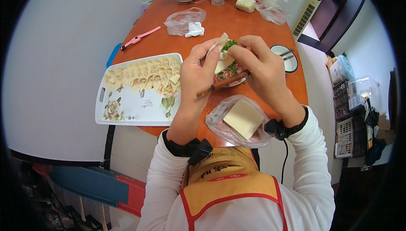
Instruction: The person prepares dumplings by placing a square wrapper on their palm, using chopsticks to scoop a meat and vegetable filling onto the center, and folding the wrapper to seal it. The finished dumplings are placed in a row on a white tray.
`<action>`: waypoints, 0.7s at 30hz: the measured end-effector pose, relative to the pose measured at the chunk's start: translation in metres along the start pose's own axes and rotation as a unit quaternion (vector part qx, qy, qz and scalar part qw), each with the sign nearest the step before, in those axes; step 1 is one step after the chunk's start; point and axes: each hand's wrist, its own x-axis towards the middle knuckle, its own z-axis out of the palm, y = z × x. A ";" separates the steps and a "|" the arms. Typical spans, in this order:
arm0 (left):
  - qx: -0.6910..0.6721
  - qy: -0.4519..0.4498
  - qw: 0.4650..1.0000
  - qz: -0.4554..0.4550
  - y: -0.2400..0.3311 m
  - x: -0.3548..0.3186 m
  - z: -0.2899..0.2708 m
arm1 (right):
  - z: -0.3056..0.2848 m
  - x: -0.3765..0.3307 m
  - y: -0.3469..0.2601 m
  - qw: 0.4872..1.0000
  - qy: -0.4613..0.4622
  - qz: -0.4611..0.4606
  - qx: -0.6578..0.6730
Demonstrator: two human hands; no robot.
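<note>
Pale dough wrapper (221, 40) is pinched in the left hand (198, 61) above a bowl (240, 83) of meat filling (235, 70); the right hand (264, 61) curls close beside it, its grip hidden from me. Near the bowl, stacked wrappers (243, 119) lie on a plastic bag (214, 119); leftward, a floral tray (144, 97) holds dumplings (146, 71) on the orange table (230, 19).

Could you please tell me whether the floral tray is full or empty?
Neither: the floral tray is partly filled. Dumplings sit in rows across its far part, while its near part is bare.
</note>
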 end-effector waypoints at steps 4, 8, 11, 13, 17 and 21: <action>0.154 -0.064 0.986 -0.001 0.004 -0.002 -0.005 | -0.011 0.002 0.006 0.996 -0.068 -0.058 -0.031; 0.182 -0.110 0.977 0.030 -0.002 -0.001 -0.010 | -0.005 -0.003 0.017 0.995 -0.076 -0.033 0.054; 0.203 -0.151 0.967 0.034 0.005 -0.004 -0.010 | -0.008 -0.008 0.019 0.988 -0.111 0.020 0.101; 0.103 -0.175 0.979 0.007 0.003 -0.006 -0.008 | -0.009 -0.010 0.015 0.980 -0.116 0.066 0.148; 0.049 -0.176 0.983 -0.021 -0.007 -0.006 -0.005 | -0.010 -0.010 0.010 0.972 -0.111 0.111 0.174; 0.143 -0.155 0.977 0.045 0.000 -0.014 -0.004 | -0.016 -0.013 0.011 0.977 -0.157 0.116 0.087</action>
